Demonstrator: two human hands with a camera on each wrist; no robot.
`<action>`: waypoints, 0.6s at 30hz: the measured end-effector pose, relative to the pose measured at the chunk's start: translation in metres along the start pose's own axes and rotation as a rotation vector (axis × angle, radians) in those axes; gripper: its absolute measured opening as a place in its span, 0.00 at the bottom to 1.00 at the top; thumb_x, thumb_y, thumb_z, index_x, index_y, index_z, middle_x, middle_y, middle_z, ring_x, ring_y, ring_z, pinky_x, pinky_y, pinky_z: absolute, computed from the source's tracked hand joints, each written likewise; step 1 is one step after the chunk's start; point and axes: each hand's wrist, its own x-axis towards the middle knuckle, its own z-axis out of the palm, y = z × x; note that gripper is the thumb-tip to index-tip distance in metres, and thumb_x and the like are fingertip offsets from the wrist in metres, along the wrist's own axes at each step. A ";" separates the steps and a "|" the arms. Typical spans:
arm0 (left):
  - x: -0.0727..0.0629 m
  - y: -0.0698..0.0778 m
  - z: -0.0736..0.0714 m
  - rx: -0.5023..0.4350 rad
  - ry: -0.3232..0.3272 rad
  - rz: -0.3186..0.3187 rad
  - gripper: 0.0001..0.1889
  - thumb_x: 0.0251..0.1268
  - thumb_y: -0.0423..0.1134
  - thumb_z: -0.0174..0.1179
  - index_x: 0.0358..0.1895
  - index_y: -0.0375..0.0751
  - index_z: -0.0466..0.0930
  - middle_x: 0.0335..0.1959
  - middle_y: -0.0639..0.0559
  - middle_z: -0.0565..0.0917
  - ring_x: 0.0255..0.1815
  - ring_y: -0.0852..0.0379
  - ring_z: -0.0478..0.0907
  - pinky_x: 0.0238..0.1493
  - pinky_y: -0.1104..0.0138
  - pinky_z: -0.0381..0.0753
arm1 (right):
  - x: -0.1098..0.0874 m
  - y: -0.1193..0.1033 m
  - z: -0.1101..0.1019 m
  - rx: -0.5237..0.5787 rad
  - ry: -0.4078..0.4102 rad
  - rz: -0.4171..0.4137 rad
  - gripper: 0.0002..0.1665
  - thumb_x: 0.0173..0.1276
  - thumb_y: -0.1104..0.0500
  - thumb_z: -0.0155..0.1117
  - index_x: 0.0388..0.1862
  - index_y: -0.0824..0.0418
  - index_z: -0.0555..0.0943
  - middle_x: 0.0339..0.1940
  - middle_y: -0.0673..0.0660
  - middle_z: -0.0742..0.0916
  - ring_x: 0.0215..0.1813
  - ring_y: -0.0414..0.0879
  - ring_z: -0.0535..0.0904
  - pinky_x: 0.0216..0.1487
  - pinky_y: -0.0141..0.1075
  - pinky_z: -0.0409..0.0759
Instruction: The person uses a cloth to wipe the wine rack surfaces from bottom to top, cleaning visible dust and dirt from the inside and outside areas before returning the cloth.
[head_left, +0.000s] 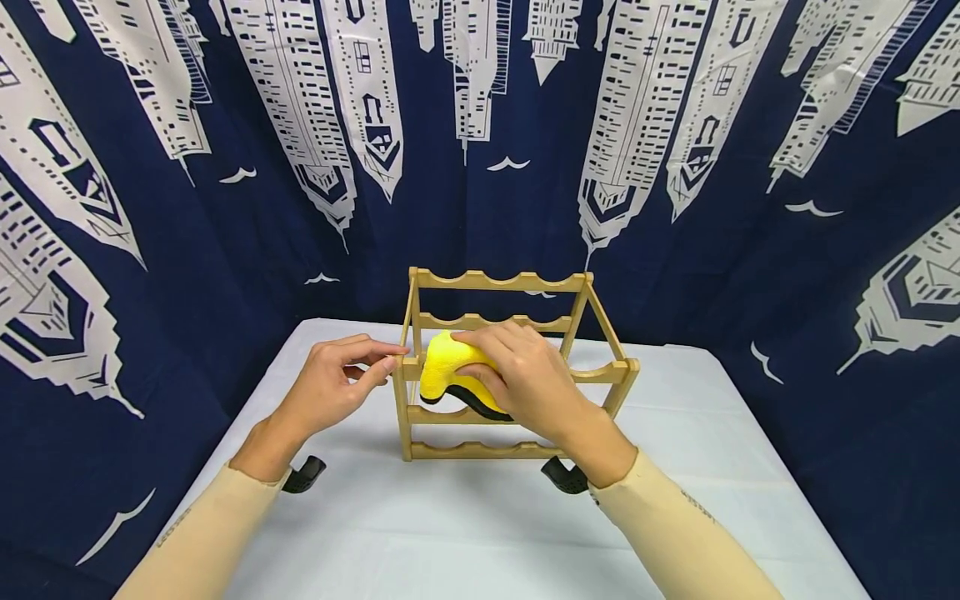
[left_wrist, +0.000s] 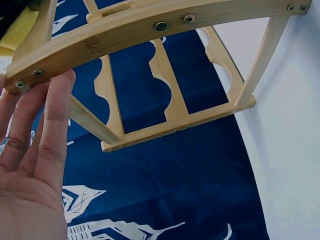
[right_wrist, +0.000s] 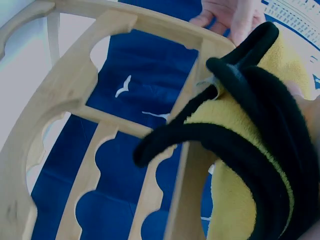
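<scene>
The cloth (head_left: pixel 447 360) is in the right hand (head_left: pixel 528 375), which grips it with the thumb on the near side and the fingers over the top; one end pokes out leftward past the fingertips. It sits at the upper front of the rack (head_left: pixel 403 408), and whether it touches the wood is unclear. The left hand (head_left: pixel 330 385) is unclenched, its fingertips touching the rack's upper left front corner, beside the cloth. The cloth is bright yellow and fuzzy, bent and bunched, with thick black bands along its edges. The rack is pale wood with scalloped rails and stands on the white table (head_left: pixel 480 542). Count: one cloth, one rack, two hands, two black wrist pieces (head_left: pixel 303 475), and six bolt heads (left_wrist: pixel 161 26) along the near bar in the left wrist view
</scene>
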 end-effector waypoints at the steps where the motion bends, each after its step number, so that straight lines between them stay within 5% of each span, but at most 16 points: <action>1: 0.000 0.000 0.000 -0.002 0.001 0.003 0.11 0.85 0.33 0.72 0.61 0.44 0.97 0.51 0.50 0.98 0.38 0.58 0.95 0.41 0.71 0.96 | 0.002 -0.001 0.003 -0.008 -0.008 -0.001 0.26 0.78 0.52 0.83 0.70 0.59 0.90 0.58 0.54 0.97 0.58 0.51 0.93 0.63 0.45 0.94; 18: -0.001 -0.002 -0.002 0.049 0.016 -0.008 0.12 0.81 0.31 0.74 0.61 0.43 0.97 0.51 0.52 0.99 0.43 0.64 0.92 0.43 0.68 0.97 | 0.016 -0.019 0.053 -0.174 -0.037 0.033 0.26 0.73 0.37 0.84 0.61 0.52 0.95 0.50 0.48 0.98 0.50 0.49 0.90 0.51 0.42 0.87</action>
